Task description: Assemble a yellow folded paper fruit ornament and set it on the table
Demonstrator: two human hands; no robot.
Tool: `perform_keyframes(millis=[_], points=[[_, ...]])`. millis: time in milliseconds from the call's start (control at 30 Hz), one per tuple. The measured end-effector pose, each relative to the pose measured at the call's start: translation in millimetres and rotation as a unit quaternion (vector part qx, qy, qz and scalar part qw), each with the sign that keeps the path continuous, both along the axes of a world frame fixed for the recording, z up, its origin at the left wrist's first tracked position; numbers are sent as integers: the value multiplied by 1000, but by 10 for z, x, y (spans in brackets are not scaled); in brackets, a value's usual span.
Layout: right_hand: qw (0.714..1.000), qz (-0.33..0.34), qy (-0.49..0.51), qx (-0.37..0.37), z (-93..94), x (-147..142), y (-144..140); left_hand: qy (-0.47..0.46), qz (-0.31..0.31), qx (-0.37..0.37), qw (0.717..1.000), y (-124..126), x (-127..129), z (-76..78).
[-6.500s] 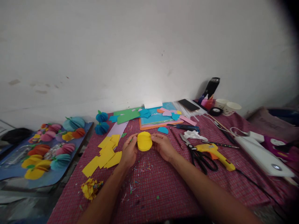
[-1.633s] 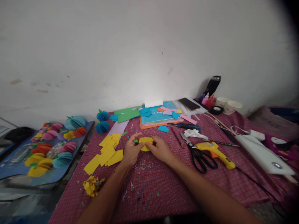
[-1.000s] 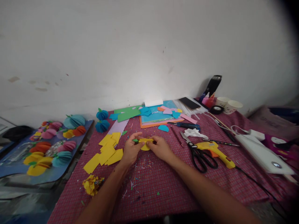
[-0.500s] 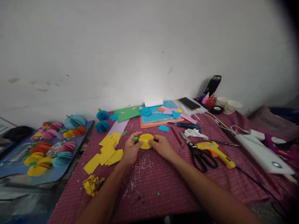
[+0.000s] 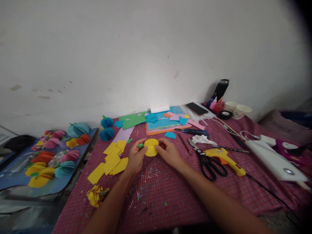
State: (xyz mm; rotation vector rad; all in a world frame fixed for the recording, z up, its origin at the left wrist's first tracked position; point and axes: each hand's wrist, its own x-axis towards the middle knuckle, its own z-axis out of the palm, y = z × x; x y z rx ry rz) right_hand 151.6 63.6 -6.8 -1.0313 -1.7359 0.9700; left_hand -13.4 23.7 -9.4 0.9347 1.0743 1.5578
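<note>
together we pinch a round yellow paper disc [image 5: 151, 147] at the centre of the frame, just above the red checked cloth [image 5: 170, 195]. our left hand [image 5: 136, 158] grips its left edge between thumb and fingers, with a small green paper bit [image 5: 140, 145] at the thumb tip; our right hand [image 5: 169, 152] nips the right edge the same way. flat yellow paper squares [image 5: 110, 161] lie left of the hands, a crumpled yellow scrap heap [image 5: 96, 196] at lower left. right of us rest black-handled scissors [image 5: 207, 161] and a yellow plastic glue gun [image 5: 225, 161]. pleated paper balls [image 5: 58, 152] fill a blue tray [image 5: 14, 180] at far left.
</note>
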Motion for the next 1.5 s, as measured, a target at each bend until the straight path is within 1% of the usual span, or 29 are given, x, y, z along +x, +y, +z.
perform_keyframes(millis=[100,167,267,400,733,933,1067,1233,1500], points=[[995,-47,-19,81,57,48,-26,6,11,-1,1000,6,-6,9],[992,-52,-26,112,105,77,-52,9,14,0,1000,6,-8,5],[989,-38,-33,141,152,100,-81,14,14,7,1000,4,-12,-8],[987,-27,-47,153,131,98,-78,20,9,11,1000,-3,-8,-10],[986,-36,-41,158,88,82,-71,-50,16,3,999,6,50,44],[987,-35,-42,152,99,83,-84,-28,20,-13,999,4,23,12],[987,-33,-41,151,124,87,-93,-26,14,-7,1000,-4,22,28],[984,-43,-33,167,121,85,-87,-37,1,5,999,-18,23,42],[976,-42,-16,212,86,79,-56,-51,-23,18,998,-35,20,45]])
